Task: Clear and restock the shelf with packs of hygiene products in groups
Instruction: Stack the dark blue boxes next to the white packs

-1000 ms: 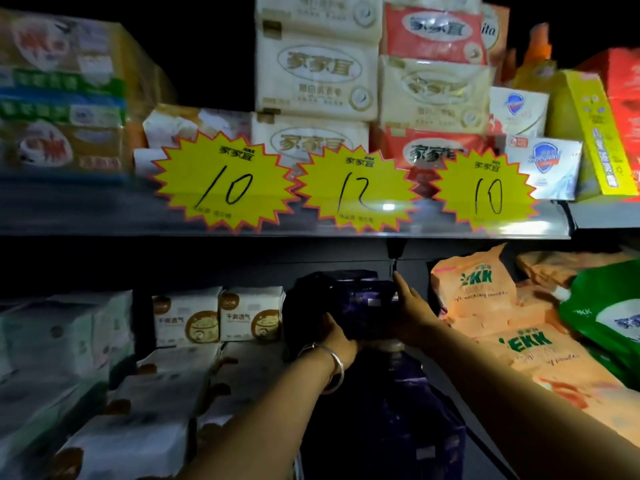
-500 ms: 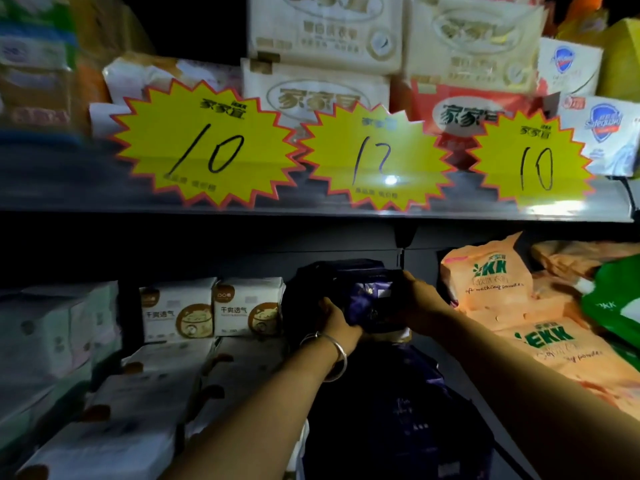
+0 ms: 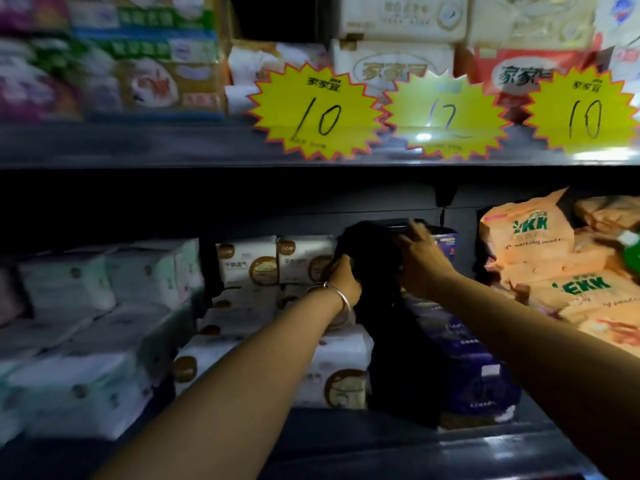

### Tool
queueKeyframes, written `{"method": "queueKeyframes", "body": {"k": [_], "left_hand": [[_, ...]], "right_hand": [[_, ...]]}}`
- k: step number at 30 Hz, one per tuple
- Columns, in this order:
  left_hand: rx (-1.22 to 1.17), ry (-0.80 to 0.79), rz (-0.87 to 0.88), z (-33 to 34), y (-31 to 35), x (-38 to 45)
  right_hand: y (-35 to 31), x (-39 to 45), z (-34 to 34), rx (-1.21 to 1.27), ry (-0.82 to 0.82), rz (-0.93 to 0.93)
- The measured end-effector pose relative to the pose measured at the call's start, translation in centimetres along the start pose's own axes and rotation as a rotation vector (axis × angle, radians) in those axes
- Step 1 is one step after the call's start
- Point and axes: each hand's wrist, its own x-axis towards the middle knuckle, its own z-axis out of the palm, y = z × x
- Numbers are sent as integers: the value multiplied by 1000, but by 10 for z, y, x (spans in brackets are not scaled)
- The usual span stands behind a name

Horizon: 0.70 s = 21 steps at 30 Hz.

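A single head-worn view faces a store shelf straight on from close range, looking forward and slightly down. The upper shelf edge (image 3: 138, 147) with its yellow price tags (image 3: 317, 110) crosses the top third, while the lower shelf fills the rest. Both forearms enter from the bottom edge and reach away from the lens. The picture is dim and blurred at the sides.

A dim shop aisle: dark metal shelving (image 3: 173, 147) with a glare-lit clear front strip (image 3: 420, 137).
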Motion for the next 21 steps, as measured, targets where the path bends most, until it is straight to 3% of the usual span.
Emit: {"method": "queueKeyframes", "body": {"k": [5, 8, 12, 16, 21], "left_hand": [[143, -49, -12, -48, -52, -42], [184, -68, 7, -73, -81, -68], [346, -164, 5, -85, -110, -89], [343, -205, 28, -88, -121, -99], [517, -373, -112, -100, -137, -98]], "right_hand": [[-83, -39, 0, 11, -327, -114], [-113, -57, 2, 49, -439, -109], [-130, -76, 23, 13, -509, -79], [-124, -76, 42, -1, -506, 48], [-132, -75, 44, -72, -509, -33]]}}
